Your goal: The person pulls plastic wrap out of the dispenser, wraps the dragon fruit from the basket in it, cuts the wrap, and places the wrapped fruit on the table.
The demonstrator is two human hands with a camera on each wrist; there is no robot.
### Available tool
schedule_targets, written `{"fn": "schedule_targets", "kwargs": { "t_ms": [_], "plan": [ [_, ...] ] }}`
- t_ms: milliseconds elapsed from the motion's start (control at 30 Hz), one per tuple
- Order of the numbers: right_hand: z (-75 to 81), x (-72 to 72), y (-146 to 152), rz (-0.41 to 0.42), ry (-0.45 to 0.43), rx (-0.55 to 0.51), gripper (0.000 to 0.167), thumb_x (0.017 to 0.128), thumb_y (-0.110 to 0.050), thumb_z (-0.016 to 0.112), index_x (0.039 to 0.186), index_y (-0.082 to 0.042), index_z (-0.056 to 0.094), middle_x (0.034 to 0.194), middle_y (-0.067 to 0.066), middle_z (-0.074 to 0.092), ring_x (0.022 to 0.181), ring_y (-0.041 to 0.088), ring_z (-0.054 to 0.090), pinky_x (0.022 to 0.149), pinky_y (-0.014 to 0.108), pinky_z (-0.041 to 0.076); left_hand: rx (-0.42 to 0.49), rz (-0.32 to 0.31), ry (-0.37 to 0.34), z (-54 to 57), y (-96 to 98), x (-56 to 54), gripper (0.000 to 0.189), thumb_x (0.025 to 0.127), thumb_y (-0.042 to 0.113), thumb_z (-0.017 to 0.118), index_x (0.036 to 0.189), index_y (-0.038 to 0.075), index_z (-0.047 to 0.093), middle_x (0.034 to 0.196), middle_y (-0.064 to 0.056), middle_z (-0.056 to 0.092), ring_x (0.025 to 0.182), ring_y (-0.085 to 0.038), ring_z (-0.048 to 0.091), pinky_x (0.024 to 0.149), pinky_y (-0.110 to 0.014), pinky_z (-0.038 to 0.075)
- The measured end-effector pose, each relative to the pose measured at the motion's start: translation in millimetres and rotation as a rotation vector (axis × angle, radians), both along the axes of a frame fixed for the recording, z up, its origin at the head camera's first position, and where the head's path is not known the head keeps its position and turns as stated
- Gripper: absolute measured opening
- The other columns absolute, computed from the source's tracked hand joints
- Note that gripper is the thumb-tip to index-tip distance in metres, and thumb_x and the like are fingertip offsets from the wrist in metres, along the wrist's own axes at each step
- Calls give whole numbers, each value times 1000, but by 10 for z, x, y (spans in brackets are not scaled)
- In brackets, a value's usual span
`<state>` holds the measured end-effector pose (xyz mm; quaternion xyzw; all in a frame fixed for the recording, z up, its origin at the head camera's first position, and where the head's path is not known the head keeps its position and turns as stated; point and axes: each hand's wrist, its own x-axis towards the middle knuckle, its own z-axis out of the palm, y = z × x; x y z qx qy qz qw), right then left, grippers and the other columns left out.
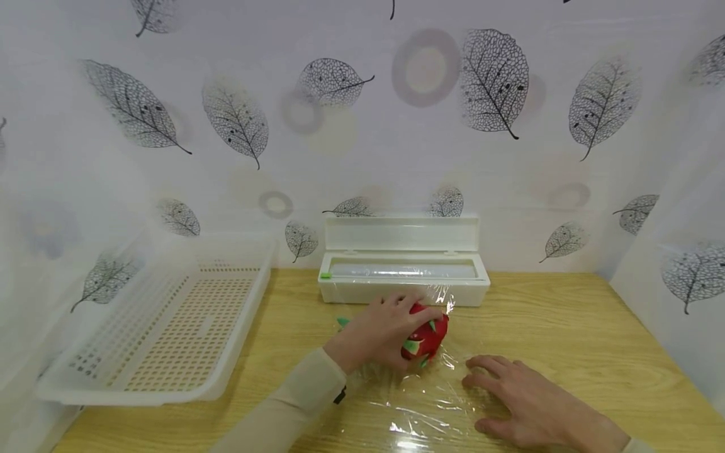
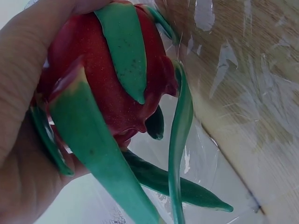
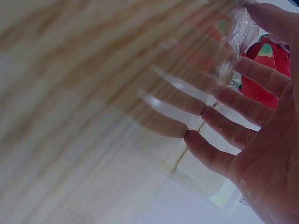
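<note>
My left hand (image 1: pixel 379 332) grips a red dragon fruit (image 1: pixel 428 336) with green leaf-like scales, just in front of the white box. Up close in the left wrist view, the thumb and palm curl round the dragon fruit (image 2: pixel 110 70). Clear cling film (image 1: pixel 419 409) lies wrinkled on the table beneath and in front of the fruit. To the right of the fruit, my right hand (image 1: pixel 527 402) has its fingers spread, with fingertips touching the table or the film's edge. The right wrist view shows those fingers (image 3: pixel 224 123) nearly straight and holding nothing.
Behind the fruit stands a white cling film box (image 1: pixel 404 292), its lid raised and a roll (image 1: pixel 404 270) inside. A white perforated plastic basket (image 1: pixel 226 365) is at the left. Leaf-patterned sheeting (image 1: pixel 362 151) hangs at the back and sides of the wooden table (image 1: pixel 566 327).
</note>
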<state>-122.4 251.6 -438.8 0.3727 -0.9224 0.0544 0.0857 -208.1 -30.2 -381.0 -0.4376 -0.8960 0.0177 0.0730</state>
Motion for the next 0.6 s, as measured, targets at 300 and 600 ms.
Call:
{"fn": "schedule_targets", "kwargs": {
  "t_ms": [300, 600],
  "plan": [
    [0, 9, -7, -6, 10, 1, 45, 82, -57, 76, 120, -38, 62, 132, -4, 63, 112, 21, 66, 84, 47, 57, 93, 11, -159, 11, -82, -72, 98, 73, 58, 86, 155, 39, 36, 157, -1, 44, 138, -25, 52, 109, -45, 49],
    [2, 1, 7, -5, -1, 9, 46, 83, -59, 74, 122, -37, 63, 134, -2, 62, 113, 23, 66, 85, 48, 57, 123, 70, -242, 19, -179, -126, 106, 66, 54, 93, 152, 37, 36, 155, -1, 47, 139, -25, 52, 111, -47, 48]
  ]
}}
